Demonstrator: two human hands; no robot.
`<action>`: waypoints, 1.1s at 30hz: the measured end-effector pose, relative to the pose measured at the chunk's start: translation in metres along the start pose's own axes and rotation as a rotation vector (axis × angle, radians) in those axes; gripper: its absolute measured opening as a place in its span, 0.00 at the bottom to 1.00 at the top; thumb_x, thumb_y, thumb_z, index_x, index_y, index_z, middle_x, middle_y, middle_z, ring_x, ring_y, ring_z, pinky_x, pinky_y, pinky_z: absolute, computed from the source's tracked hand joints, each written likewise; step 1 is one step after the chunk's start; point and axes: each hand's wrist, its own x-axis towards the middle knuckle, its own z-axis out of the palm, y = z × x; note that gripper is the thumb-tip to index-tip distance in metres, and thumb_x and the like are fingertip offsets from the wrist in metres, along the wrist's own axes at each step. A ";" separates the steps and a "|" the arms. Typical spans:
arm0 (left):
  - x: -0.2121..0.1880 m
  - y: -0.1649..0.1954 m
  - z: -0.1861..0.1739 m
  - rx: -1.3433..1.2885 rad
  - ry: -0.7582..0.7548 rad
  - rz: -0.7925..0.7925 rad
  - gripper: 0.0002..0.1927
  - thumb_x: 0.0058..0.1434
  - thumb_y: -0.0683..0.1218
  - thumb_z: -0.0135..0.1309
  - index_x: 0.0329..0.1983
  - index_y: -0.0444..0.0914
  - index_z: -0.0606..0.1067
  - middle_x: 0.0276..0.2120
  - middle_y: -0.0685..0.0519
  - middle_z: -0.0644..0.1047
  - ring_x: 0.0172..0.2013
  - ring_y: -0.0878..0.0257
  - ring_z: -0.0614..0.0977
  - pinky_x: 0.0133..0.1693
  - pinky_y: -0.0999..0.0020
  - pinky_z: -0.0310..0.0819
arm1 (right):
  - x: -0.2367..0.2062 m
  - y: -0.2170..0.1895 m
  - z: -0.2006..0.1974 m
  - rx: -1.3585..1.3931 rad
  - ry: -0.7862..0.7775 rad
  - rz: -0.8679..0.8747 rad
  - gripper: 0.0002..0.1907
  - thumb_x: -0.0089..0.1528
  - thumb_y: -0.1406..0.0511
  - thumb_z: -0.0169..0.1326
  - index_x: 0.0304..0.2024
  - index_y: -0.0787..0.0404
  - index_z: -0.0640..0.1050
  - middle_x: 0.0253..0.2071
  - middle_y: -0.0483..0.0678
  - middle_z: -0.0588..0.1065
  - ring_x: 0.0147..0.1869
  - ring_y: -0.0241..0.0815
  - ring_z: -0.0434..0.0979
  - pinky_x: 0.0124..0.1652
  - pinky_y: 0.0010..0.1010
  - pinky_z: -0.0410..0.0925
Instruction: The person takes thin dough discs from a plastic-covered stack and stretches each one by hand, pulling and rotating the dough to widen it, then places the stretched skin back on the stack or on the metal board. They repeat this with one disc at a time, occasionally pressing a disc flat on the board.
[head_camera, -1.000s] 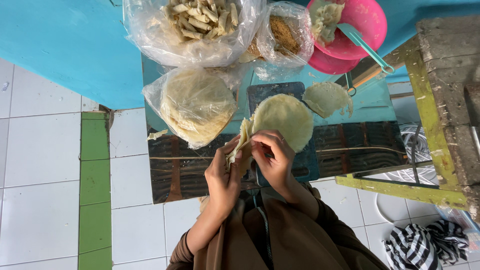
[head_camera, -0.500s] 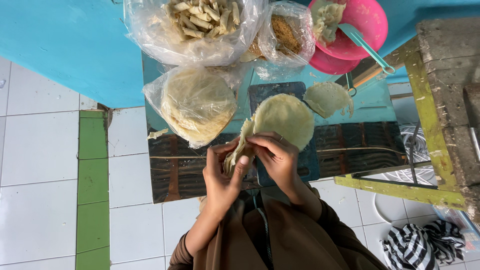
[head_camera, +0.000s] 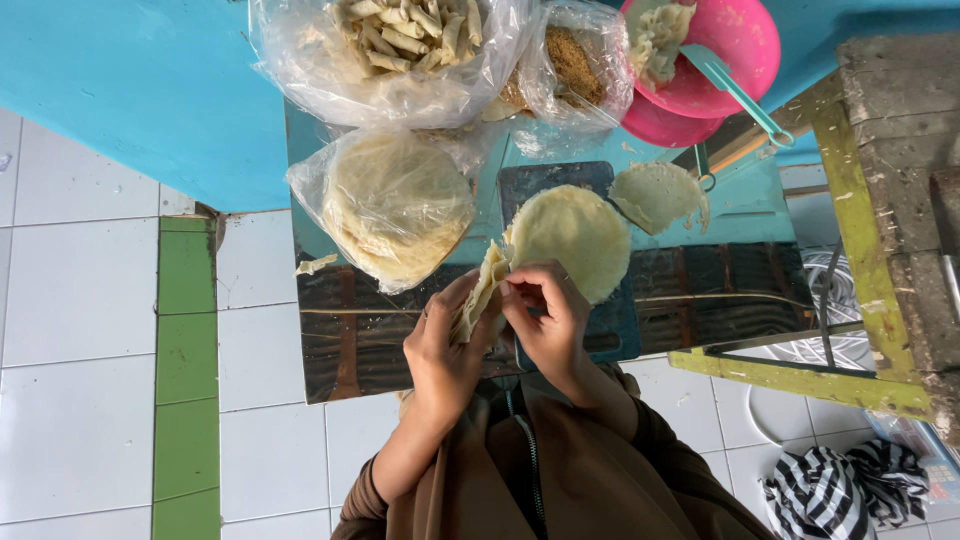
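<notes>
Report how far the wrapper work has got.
Done: a bag of rolled pieces sits at the top. In hand: left hand and right hand peel a thin wrapper from a small stack. Left: the bagged wrapper stack looks full.

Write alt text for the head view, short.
Seen from above, a left hand and right hand pinch a folded pale round pastry wrapper over a reflective metal table. A flat round wrapper and a clear plastic bag of stacked wrappers lie beyond.

Three clear plastic bags (head_camera: 400, 200), two pink bowls (head_camera: 735, 50) and two flat round wrappers (head_camera: 575, 235) are seen on the worktop (head_camera: 740, 280).
</notes>
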 end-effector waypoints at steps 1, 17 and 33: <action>0.001 0.001 -0.002 0.013 -0.008 0.004 0.20 0.63 0.39 0.63 0.58 0.36 0.75 0.46 0.46 0.82 0.44 0.56 0.87 0.43 0.67 0.81 | 0.000 0.001 0.000 0.033 -0.004 0.018 0.07 0.64 0.76 0.59 0.45 0.68 0.76 0.44 0.50 0.75 0.42 0.34 0.80 0.40 0.22 0.76; 0.003 0.002 -0.002 0.059 -0.018 0.072 0.20 0.58 0.34 0.62 0.55 0.38 0.78 0.44 0.48 0.82 0.43 0.55 0.85 0.44 0.66 0.81 | 0.011 -0.005 -0.008 -0.182 -0.044 -0.246 0.11 0.63 0.76 0.64 0.47 0.64 0.80 0.45 0.49 0.79 0.45 0.39 0.83 0.42 0.26 0.75; -0.005 -0.006 -0.001 -0.086 0.049 -0.051 0.15 0.60 0.33 0.60 0.50 0.34 0.78 0.43 0.47 0.81 0.42 0.61 0.85 0.46 0.72 0.78 | -0.006 0.022 -0.007 0.141 -0.030 0.012 0.10 0.65 0.77 0.56 0.48 0.69 0.74 0.44 0.47 0.76 0.39 0.29 0.74 0.38 0.18 0.68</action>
